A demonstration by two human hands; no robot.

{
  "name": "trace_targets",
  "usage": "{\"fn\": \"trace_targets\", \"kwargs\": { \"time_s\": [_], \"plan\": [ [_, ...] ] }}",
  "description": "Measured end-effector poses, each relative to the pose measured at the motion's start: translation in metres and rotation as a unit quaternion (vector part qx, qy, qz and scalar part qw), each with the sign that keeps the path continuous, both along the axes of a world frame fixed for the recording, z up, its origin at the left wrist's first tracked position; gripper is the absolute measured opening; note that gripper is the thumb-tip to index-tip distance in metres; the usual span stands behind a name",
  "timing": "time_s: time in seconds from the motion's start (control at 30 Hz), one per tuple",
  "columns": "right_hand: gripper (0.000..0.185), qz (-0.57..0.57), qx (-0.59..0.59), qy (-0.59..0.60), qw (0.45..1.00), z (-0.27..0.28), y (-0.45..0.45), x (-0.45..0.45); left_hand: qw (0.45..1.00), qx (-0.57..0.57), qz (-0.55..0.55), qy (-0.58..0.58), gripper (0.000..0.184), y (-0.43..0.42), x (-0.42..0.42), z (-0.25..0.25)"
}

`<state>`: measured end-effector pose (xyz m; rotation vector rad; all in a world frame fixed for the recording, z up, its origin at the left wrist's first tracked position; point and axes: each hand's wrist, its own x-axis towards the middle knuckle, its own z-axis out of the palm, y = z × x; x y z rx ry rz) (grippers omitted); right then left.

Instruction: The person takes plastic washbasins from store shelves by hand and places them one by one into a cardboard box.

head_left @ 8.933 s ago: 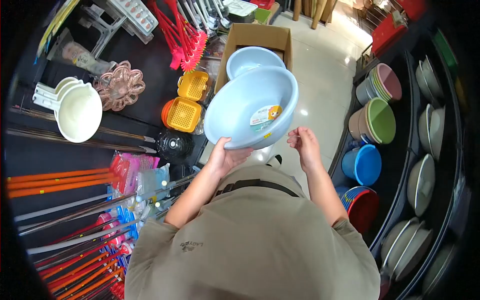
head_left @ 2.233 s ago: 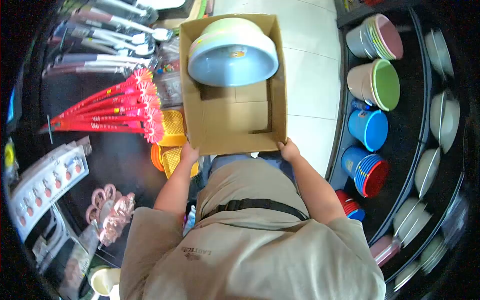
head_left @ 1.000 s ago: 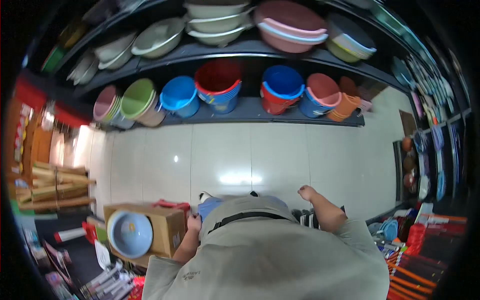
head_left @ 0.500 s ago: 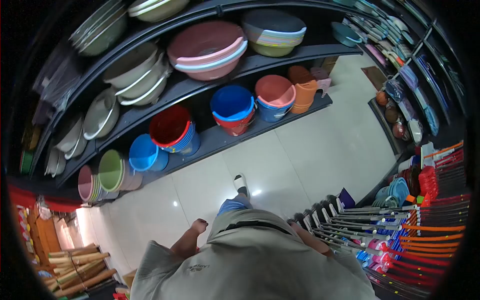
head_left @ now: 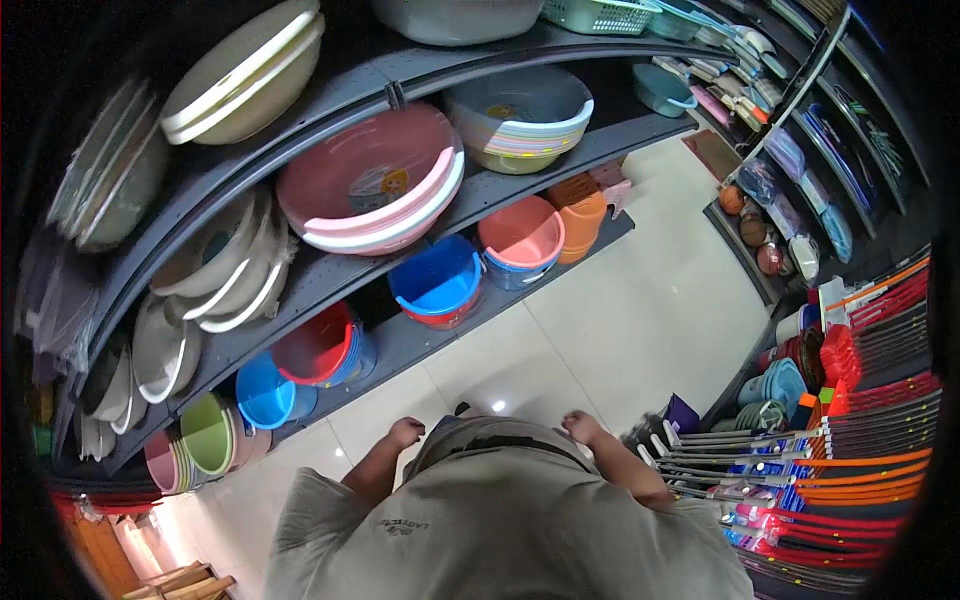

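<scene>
My left hand (head_left: 405, 432) hangs over the tiled floor at the left of my waist, its fingers curled, touching nothing that shows. On the other side my right hand (head_left: 578, 426) is beside my waist, fingers curled in; what they hold, if anything, is too small to make out. Ahead, the pink basin stack (head_left: 370, 190) rests on the middle shelf, with a pale blue stack of basins (head_left: 520, 115) to its right. Below them stand a blue bucket on red ones (head_left: 436, 280), pink buckets (head_left: 522, 240) and red buckets (head_left: 318, 345).
A dark shelf edge (head_left: 400, 350) runs diagonally in front of me above the tiled floor (head_left: 620, 300). Mops with grey handles (head_left: 730, 460) and orange-handled tools (head_left: 870, 480) jut out at the right. Wooden poles (head_left: 185, 583) lie at the lower left.
The box with basins, which both hands gripped earlier, is out of view. My body has turned toward the bucket shelves, which are now closer. My right hand shows more clearly.
</scene>
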<state>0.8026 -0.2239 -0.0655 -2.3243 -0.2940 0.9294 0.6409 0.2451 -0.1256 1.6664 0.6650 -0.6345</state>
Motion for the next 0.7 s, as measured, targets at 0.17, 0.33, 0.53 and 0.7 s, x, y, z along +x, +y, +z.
{"fn": "trace_targets", "kwargs": {
  "time_s": [0.17, 0.33, 0.53, 0.7],
  "plan": [
    [0.021, -0.123, 0.162, 0.047, 0.978, 0.049, 0.082, 0.058, 1.0, 0.003, 0.011, -0.019, 0.028, 0.013, 0.075, 0.094],
    [0.026, -0.296, 0.264, 0.067, 0.915, 0.04, 0.083, 0.111, 0.993, -0.084, 0.044, -0.07, 0.031, 0.006, 0.147, 0.138],
    [0.027, -0.358, 0.255, 0.12, 0.89, 0.079, 0.064, 0.198, 0.963, -0.129, 0.076, -0.224, 0.011, -0.02, 0.232, 0.182],
    [0.022, -0.366, 0.329, 0.042, 0.869, 0.098, 0.064, 0.324, 0.927, -0.132, 0.066, -0.345, 0.046, -0.045, 0.314, 0.252]
  ]
}}
